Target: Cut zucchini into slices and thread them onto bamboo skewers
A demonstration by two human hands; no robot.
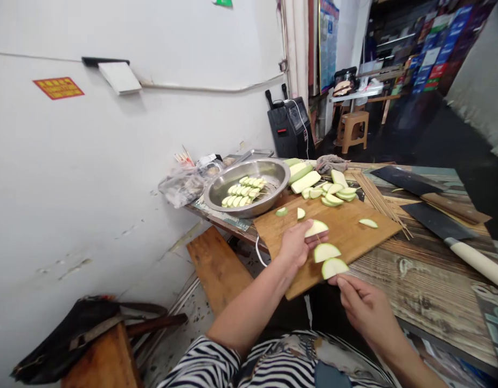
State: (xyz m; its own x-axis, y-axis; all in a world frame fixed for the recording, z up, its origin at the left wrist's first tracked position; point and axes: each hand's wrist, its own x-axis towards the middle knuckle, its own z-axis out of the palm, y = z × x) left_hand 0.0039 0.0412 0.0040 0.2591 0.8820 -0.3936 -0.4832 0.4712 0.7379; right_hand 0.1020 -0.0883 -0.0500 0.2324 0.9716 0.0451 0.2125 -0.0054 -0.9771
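Note:
My left hand [294, 243] pinches a half-moon zucchini slice [316, 228] over the wooden cutting board [356, 243]. My right hand [364, 303], at the board's near edge, is closed on the end of a bamboo skewer, mostly hidden by my fingers and the slices. Two threaded zucchini slices [334, 268] sit just beyond the right fingertips, and the skewer's tip reaches toward the left-hand slice. Farther back on the board lies a pile of cut slices [333, 198], with a few single pieces [368, 223] apart from it.
A steel basin [215, 200] with several filled skewers stands at the board's back left. Loose bamboo skewers [379, 202] and two cleavers [438, 220] lie right of the board. Larger zucchini pieces [305, 181] and a grey cloth [332, 163] are behind. A wooden bench [219, 267] is at left.

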